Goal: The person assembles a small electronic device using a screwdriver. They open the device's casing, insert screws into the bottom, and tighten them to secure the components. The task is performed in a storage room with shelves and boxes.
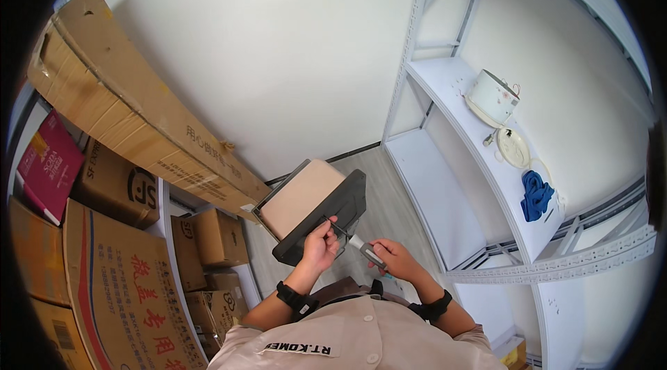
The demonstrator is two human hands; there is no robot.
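Our left hand (320,245) and right hand (394,257) were both closed, at the near side of one tilted, black-sided case (309,198) in front of us, the right wrapped round the handle of a grey-and-white screwdriver (366,251), the left seemingly pinching its shaft. We judged the work under way, though fasteners done or remaining could not be made out. Counted, largest first: one case, two hands, one screwdriver.
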